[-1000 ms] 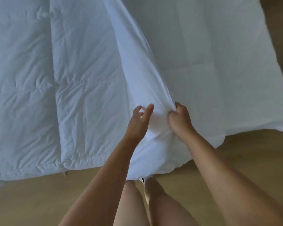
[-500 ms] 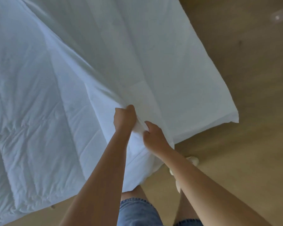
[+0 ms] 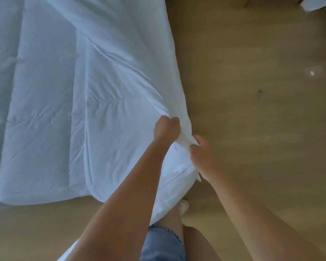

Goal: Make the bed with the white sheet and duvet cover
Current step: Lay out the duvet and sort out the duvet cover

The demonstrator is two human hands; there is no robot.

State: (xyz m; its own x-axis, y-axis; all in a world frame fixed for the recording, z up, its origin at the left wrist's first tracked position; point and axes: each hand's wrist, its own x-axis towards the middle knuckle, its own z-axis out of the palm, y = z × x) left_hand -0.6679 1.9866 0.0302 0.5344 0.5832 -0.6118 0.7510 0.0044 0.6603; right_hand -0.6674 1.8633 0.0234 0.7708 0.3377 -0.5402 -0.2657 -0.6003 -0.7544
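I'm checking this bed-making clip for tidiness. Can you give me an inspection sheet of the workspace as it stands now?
Surface: wooden floor; the bedding lies spread on it.
Job's things: white quilted duvet lying flat; white duvet cover drawn over its right part and bunched at the near corner.
Clutter: small white speck and dark mark on the floor.
Hands: left hand and right hand both grip the cover's bunched edge, close together.
Cables: nothing seen.
Surroundings: blurred white object at the top right corner; cannot tell what it is.
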